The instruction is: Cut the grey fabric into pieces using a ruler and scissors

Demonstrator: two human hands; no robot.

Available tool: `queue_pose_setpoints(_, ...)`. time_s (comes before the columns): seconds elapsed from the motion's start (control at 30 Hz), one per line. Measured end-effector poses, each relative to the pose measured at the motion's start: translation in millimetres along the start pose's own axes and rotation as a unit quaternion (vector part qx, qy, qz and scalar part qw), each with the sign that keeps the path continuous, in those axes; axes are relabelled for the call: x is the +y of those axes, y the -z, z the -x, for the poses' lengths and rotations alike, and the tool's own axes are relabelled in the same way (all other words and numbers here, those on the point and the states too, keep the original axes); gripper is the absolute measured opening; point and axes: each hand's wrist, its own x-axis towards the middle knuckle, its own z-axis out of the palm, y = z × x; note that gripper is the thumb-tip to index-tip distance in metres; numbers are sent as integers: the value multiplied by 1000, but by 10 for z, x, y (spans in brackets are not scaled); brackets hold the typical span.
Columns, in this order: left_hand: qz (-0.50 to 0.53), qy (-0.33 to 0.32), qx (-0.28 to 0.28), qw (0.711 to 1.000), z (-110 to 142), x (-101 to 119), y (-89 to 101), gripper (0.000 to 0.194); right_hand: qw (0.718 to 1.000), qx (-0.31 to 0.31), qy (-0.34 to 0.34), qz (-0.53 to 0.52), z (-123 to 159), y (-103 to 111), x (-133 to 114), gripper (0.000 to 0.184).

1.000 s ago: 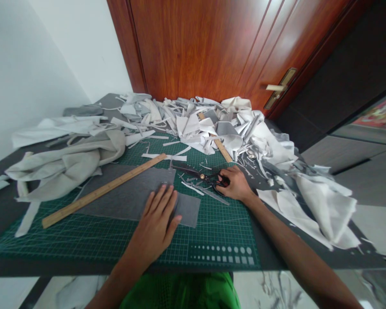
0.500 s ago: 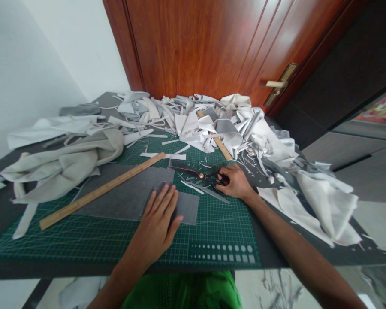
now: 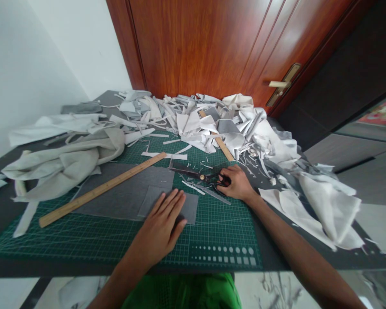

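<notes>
My left hand [image 3: 162, 221] lies flat, fingers stretched out, on a small grey fabric piece [image 3: 190, 208]. That piece overlaps the right end of a larger grey fabric sheet [image 3: 116, 197] on the green cutting mat [image 3: 225, 234]. My right hand [image 3: 236, 182] is wrapped round the handles of black scissors [image 3: 202, 177], which rest low on the mat with the blades pointing left. Thin fabric offcuts [image 3: 209, 193] lie beneath and beside the scissors. A wooden ruler [image 3: 103, 189] lies slantwise across the larger sheet, left of my left hand.
White and grey fabric scraps [image 3: 196, 124] are heaped along the back, partly covering a second wooden ruler [image 3: 223, 148]. A crumpled beige cloth [image 3: 73, 161] lies at left. White fabric pieces [image 3: 321, 206] lie at right. Behind the table stands a brown door [image 3: 193, 47].
My left hand has slid slightly to the right over the small grey piece, baring more of its left part. My right hand and the scissors stay nearly still.
</notes>
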Motion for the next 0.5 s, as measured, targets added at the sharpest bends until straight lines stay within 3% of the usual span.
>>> queue_pose_setpoints(0.07, 4, -9, -16, 1000, -9, 12, 14, 55, 1000, 1, 0, 1, -2, 0, -1, 16)
queue_pose_setpoints(0.3, -45, 128, 43, 990, 5, 2, -46, 59, 1000, -2, 2, -1, 2, 3, 2, 15)
queue_pose_setpoints(0.5, -1, 81, 39, 996, 12, 4, -21, 59, 1000, 12, -7, 13, 5, -1, -13, 15)
